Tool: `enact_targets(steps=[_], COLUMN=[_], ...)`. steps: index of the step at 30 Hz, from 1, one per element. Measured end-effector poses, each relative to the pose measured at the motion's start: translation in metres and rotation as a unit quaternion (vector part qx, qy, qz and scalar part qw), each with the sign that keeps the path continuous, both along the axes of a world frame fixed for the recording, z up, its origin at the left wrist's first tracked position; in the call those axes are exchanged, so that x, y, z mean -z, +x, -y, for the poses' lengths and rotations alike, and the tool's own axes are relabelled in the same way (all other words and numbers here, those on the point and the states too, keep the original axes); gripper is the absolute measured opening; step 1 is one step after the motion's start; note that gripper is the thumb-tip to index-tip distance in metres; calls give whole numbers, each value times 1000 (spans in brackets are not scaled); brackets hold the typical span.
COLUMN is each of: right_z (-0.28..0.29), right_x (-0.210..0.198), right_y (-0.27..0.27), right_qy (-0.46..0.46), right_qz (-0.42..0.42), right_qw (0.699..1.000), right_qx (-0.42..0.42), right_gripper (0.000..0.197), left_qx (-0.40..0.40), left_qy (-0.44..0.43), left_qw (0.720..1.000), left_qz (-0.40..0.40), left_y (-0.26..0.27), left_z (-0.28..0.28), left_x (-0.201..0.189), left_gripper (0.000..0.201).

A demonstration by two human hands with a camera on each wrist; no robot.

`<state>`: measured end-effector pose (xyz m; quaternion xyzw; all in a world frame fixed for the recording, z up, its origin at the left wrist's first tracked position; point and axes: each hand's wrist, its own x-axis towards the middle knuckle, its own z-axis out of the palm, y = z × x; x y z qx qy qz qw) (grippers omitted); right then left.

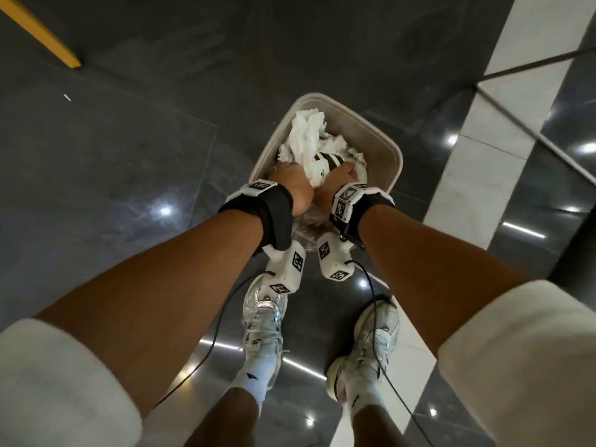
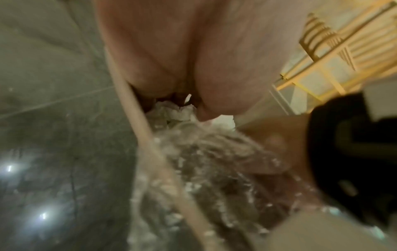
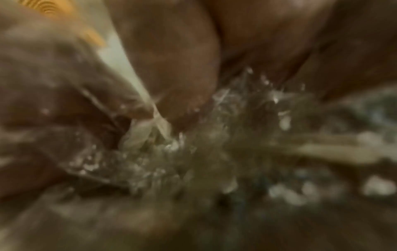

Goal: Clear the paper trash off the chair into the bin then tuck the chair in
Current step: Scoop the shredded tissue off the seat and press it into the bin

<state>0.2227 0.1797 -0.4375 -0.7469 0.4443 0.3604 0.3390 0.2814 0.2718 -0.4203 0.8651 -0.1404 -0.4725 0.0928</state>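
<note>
A beige plastic bin stands on the dark floor in front of my feet. It is heaped with crumpled white paper trash, including a black-and-white striped piece. My left hand and right hand are side by side at the bin's near end, fingers curled down into the paper bundle and partly buried in it. Crinkled clear plastic lies under my wrists. In the left wrist view my left hand points into the white paper beside the bin rim. The right wrist view is blurred, with fingers against clear plastic.
A yellow wooden leg crosses the upper left; yellow wooden chairs show in the left wrist view. Thin dark metal legs and a white floor strip lie to the right. My shoes stand just behind the bin.
</note>
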Motion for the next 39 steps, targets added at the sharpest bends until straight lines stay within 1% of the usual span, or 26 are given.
enact_targets(steps=[1,2,3,5,6,7,9,11,12,13,15,16,18,20,22,24,25,27,29,30,31,33,35,36,37,39], right_z=[-2,-3,-4,-6,-5,-4,-2,2,5,7,11,14,21,26,27,23,20,14,10,11,11,17,24,27,28,31], right_x=[-2,-5,-11,-27,-37,-44,-55,-70,-75,-79,-88,-89,-87,-84,-82,-80,-78,-72,-66,-66,-68,-74,-77,-78,-79,-81], right_y=[-2,-3,-3,-2,-2,-2,-4,-7,-6,-6,-6,-4,-1,4,7,8,7,6,5,3,0,-3,-7,-10,-13,-22], right_qy=[-5,-12,-24,-40,-39,-41,-67,-75,-69,-66,-84,-99,-110,-95,-81,-72,-60,-8,54,75,90,91,45,10,-20,-72], right_qz=[5,6,-4,-40,-46,-43,-20,15,43,80,166,208,271,303,327,345,341,308,264,250,242,235,216,211,212,220], right_qw=[1000,999,998,995,994,993,987,981,982,982,976,970,956,935,900,864,854,853,880,897,913,943,973,977,974,961], right_qx=[-14,-34,-59,-85,-88,-100,-147,-176,-172,-160,-117,-84,18,157,276,359,389,421,391,356,316,217,69,-9,-72,-153], right_gripper=[83,86,94,120,129,132,129,119,109,93,61,51,38,28,24,28,30,31,21,16,14,12,19,22,26,33], left_qx=[24,43,51,60,58,51,30,0,-16,-27,-35,-42,-66,-85,-113,-160,-156,-83,18,56,77,107,118,119,118,110], left_qy=[3,2,3,12,18,16,4,14,18,16,7,-2,-23,-54,-101,-156,-180,-208,-188,-173,-163,-136,-98,-74,-52,-19], left_qw=[1000,999,998,995,995,995,997,997,997,997,997,996,995,992,985,972,969,972,978,978,978,978,978,978,979,979], left_qz=[10,21,34,75,81,79,78,72,73,75,75,74,73,79,83,70,64,69,90,97,101,118,141,152,160,171], left_y=[0,0,-1,-1,-2,-2,-1,0,0,1,0,-1,-2,-7,-11,-15,-19,-23,-22,-19,-16,-7,2,5,9,13], left_z=[-2,-4,-5,-8,-8,-8,-6,-3,-2,-2,-2,-3,-3,-5,-9,-14,-18,-25,-31,-30,-29,-23,-16,-13,-10,-5], left_x=[2,-1,-5,-15,-21,-24,-35,-47,-51,-53,-57,-60,-62,-62,-61,-60,-58,-55,-48,-45,-40,-37,-36,-35,-35,-35], left_gripper=[26,25,25,31,37,43,46,50,55,60,67,65,58,50,40,36,40,51,55,50,40,21,13,15,18,23])
